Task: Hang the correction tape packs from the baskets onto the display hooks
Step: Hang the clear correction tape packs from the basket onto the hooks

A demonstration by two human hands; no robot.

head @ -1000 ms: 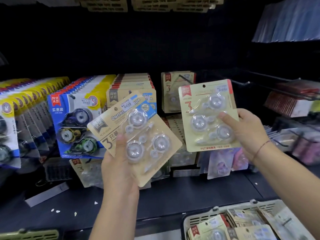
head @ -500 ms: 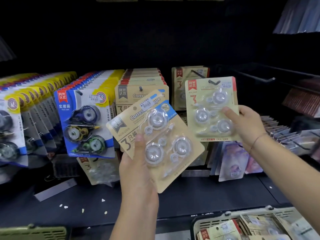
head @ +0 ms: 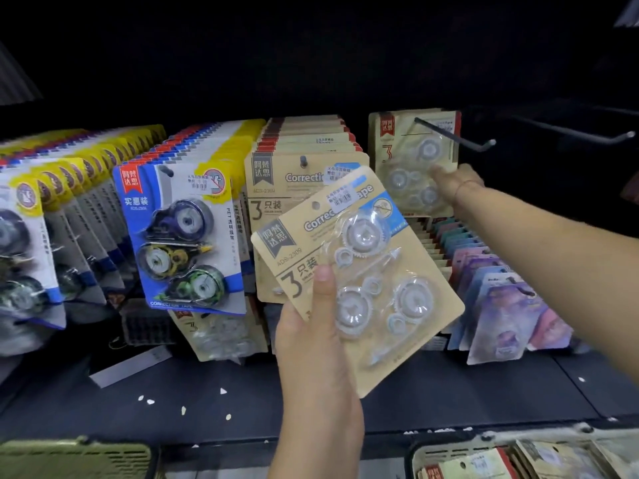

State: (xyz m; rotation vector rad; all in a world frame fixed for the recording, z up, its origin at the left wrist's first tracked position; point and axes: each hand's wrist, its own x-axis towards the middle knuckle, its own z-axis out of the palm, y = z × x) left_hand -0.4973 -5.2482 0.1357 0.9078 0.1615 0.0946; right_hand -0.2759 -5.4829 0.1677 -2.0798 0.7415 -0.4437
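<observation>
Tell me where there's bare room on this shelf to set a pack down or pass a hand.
Bare shelf floor lies in front of the purple packs. The far-right hook looks empty. The hanging rows at left are crowded.

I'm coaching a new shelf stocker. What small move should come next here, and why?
Probably draw the right hand back: the kraft pack it touches seems to hang on the hook, well behind the tip. That frees it for the correction tape pack gripped in the left hand.
</observation>
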